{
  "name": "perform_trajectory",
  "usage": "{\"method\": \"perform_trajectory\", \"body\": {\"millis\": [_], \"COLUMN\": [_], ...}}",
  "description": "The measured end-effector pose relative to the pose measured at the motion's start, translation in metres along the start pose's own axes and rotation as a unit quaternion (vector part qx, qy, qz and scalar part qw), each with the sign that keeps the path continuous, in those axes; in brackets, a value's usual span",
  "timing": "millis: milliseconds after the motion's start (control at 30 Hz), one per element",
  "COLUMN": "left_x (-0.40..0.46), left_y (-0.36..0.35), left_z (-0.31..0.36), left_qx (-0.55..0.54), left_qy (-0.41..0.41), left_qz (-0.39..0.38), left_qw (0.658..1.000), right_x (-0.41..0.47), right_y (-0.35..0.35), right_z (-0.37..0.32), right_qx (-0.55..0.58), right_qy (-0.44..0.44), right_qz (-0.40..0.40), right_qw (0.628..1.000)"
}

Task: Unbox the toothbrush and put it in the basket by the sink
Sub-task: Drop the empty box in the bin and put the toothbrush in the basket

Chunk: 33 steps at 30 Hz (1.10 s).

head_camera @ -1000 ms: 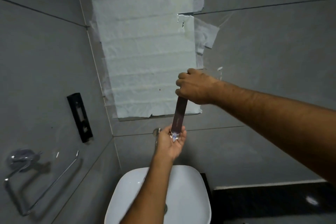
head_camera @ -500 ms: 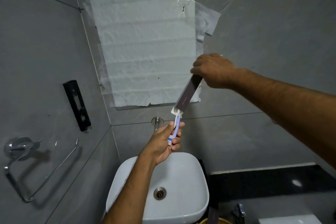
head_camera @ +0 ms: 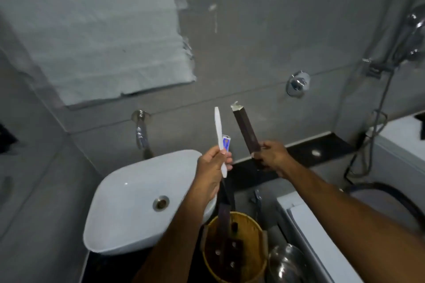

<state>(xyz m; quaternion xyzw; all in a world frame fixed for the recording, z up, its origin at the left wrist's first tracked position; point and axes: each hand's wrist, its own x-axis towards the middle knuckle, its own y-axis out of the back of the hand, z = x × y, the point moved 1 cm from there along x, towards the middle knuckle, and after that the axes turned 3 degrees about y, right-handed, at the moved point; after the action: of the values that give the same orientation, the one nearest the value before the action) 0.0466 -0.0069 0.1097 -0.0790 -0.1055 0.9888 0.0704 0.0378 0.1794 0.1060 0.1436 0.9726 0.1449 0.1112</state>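
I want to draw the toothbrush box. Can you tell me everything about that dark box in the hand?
The box is long, thin and dark brown, and looks like glossy cardboard. Its top end is torn open, with a pale ragged flap. It tilts a little, open end up and leaning left. The right hand pinches its lower end, above the black counter. Nothing else touches it; the white toothbrush is already out, held beside it in the left hand.
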Motion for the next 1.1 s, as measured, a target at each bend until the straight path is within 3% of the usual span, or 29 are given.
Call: {"method": "perform_trajectory", "body": {"millis": [267,400,567,900,1100], "left_x": [-0.021,-0.029,-0.033,-0.013,-0.02], "left_y": [-0.12,-0.122,-0.093,-0.039,-0.037], "left_z": [-0.216,-0.334,-0.457,-0.589,-0.609], "left_qx": [0.083,0.151,0.253,0.257,0.238], "left_qy": [0.182,0.254,0.317,0.391,0.405], "left_qz": [0.031,0.07,0.108,0.142,0.147], "left_qw": [0.979,0.953,0.908,0.872,0.871], "right_x": [-0.01,-0.031,-0.045,-0.012,-0.009], "right_y": [0.067,0.081,0.065,-0.003,-0.021], "right_z": [0.232,0.361,0.487,0.627,0.645], "right_qx": [0.014,-0.04,-0.171,-0.136,-0.168], "right_qy": [-0.184,-0.307,-0.375,-0.46,-0.395], "right_qz": [0.034,0.037,-0.033,-0.038,-0.011], "right_qw": [0.982,0.95,0.91,0.876,0.903]}}
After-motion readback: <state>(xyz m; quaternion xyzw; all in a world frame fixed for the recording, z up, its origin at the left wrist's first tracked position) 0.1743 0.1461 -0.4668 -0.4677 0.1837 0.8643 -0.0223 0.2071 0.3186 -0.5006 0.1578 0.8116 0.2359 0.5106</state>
